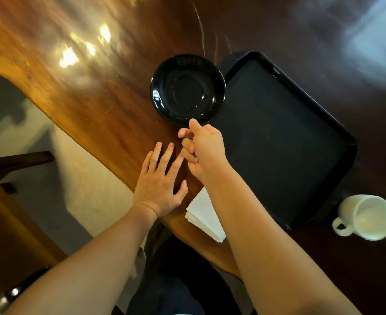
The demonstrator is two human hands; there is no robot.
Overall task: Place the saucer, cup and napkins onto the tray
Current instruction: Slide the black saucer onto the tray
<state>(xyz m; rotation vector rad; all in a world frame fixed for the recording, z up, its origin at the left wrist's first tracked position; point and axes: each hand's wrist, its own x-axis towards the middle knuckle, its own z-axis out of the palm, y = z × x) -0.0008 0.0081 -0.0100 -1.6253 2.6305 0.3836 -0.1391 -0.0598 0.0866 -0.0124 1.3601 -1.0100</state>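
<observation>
Nothing has been placed on the tray yet. The saucer is pinched at its near rim by the right hand; the left hand lies flat, empty. Napkins and cup are left on the table, near.

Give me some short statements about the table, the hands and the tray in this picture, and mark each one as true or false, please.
1. The tray has nothing on it. True.
2. The saucer is white. False: it is black and glossy, beside the tray with its rim over the tray's edge.
3. The cup is white and sits outside the tray, near one of its corners. True.
4. The left hand holds the napkins. False: it rests flat on the table with fingers spread; the napkins lie partly under the right forearm.
5. The right hand is at the saucer's near rim. True; whether it grips the rim I cannot tell.
</observation>
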